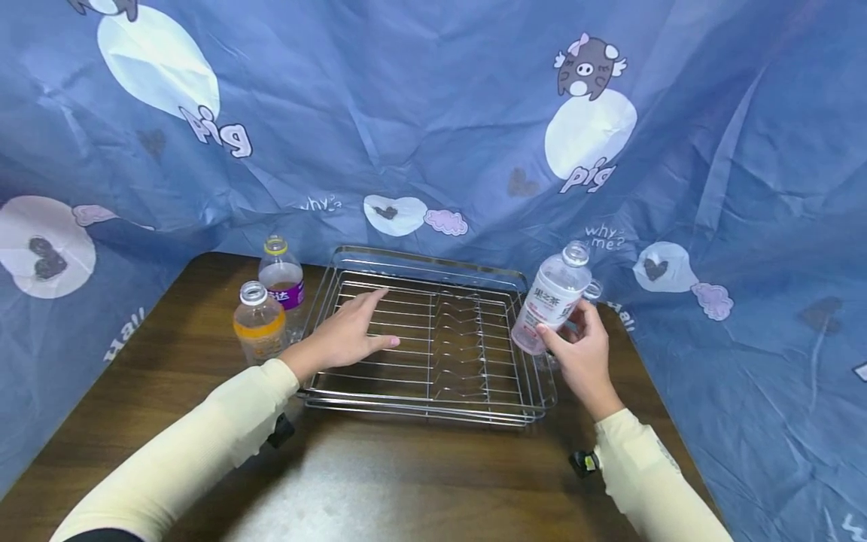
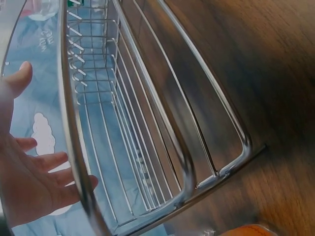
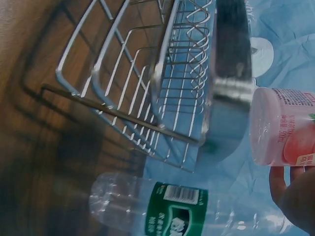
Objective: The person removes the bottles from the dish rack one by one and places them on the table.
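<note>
My right hand (image 1: 588, 357) grips an uncapped clear bottle (image 1: 557, 293) with a white and pink label, tilted over the right end of a metal wire dish rack (image 1: 433, 410). In the right wrist view the pink base of this bottle (image 3: 268, 128) is raised beside the rack. My left hand (image 1: 344, 333) hovers at the rack's left side, fingers straight and apart, holding nothing. The left wrist view shows its fingertips close to the rack's rim (image 2: 74, 142); whether they touch it I cannot tell. Wire dividers (image 1: 460, 348) run across the rack's inside.
Left of the rack stand an uncapped bottle with an orange label (image 1: 260, 325) and one with a purple label (image 1: 287, 295). A green-labelled clear bottle (image 3: 177, 209) is right of the rack, mostly behind my right hand in the head view. A blue printed cloth (image 1: 433, 135) hangs behind the brown table (image 1: 406, 474).
</note>
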Action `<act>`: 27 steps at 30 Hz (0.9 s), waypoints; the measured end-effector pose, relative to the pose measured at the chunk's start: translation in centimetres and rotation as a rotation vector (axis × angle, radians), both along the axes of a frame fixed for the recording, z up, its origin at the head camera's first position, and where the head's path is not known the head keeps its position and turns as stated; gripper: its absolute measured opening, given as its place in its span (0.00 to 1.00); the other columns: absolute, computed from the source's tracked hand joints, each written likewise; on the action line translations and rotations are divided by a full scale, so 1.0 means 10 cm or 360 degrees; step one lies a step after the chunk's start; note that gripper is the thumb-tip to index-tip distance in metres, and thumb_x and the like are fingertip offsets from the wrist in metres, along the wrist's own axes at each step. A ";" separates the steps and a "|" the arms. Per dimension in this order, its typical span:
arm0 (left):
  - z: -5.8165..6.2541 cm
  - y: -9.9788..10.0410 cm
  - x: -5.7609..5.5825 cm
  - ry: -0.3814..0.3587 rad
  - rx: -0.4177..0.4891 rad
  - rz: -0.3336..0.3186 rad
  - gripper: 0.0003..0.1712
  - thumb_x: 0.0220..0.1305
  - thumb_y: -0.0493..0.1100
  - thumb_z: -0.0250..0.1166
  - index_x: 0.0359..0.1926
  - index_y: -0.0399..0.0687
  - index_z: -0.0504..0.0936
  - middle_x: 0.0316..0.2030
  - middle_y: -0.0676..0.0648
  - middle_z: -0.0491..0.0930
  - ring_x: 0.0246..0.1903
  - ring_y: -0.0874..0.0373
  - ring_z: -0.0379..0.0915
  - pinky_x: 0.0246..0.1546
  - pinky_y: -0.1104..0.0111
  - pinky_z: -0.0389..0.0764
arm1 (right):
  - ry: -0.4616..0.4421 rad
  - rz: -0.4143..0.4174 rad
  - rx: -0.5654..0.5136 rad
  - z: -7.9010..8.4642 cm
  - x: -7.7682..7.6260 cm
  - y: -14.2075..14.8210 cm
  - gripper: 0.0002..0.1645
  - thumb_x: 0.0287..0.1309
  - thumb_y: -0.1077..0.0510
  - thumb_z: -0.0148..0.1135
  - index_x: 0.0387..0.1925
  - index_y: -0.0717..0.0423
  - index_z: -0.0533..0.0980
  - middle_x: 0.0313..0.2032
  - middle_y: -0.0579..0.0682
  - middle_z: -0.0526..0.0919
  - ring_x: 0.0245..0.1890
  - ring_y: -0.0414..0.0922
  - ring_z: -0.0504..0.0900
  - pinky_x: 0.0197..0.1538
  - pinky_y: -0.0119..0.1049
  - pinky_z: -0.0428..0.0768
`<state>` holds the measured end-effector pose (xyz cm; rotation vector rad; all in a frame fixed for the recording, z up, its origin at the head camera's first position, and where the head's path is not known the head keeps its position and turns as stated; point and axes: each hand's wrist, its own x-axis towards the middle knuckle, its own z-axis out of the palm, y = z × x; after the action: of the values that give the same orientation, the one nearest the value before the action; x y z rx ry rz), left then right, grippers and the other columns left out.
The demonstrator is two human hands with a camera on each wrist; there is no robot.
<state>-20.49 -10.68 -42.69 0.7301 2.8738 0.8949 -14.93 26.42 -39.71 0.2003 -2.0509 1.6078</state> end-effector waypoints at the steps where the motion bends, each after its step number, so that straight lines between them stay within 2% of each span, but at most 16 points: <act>1: 0.00 0.00 0.00 0.0001 0.0002 -0.0002 0.59 0.62 0.66 0.68 0.80 0.45 0.47 0.75 0.34 0.56 0.73 0.34 0.51 0.70 0.40 0.57 | -0.0001 -0.0024 -0.0013 -0.01 0.01 0.02 0.31 0.51 0.77 0.69 0.57 0.69 0.70 0.45 0.47 0.79 0.45 0.42 0.79 0.50 0.29 0.81; 5: 0.00 0.01 0.00 0.0001 0.0007 0.0002 0.59 0.62 0.65 0.68 0.80 0.46 0.47 0.75 0.34 0.56 0.73 0.35 0.52 0.70 0.41 0.57 | -0.0002 -0.0093 -0.0051 -0.05 0.05 0.09 0.29 0.51 0.78 0.68 0.54 0.65 0.71 0.43 0.46 0.79 0.43 0.40 0.79 0.47 0.27 0.81; 19: 0.01 0.01 0.00 -0.0012 0.0040 -0.0010 0.59 0.62 0.65 0.68 0.80 0.45 0.47 0.75 0.34 0.56 0.73 0.35 0.51 0.72 0.42 0.55 | 0.0048 -0.0276 -0.0127 -0.17 0.14 0.24 0.31 0.49 0.77 0.70 0.53 0.56 0.71 0.42 0.47 0.76 0.42 0.42 0.78 0.45 0.26 0.80; 27: 0.01 0.01 0.00 -0.0021 0.0041 0.0005 0.59 0.62 0.65 0.68 0.80 0.45 0.47 0.75 0.34 0.55 0.73 0.34 0.50 0.71 0.41 0.54 | 0.0067 -0.0396 -0.0157 -0.21 0.22 0.35 0.33 0.50 0.77 0.69 0.55 0.54 0.69 0.43 0.45 0.76 0.42 0.42 0.76 0.41 0.27 0.78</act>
<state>-20.53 -10.60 -42.64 0.7196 2.8576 0.9356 -12.70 29.94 -41.81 -0.0543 -1.8765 1.5318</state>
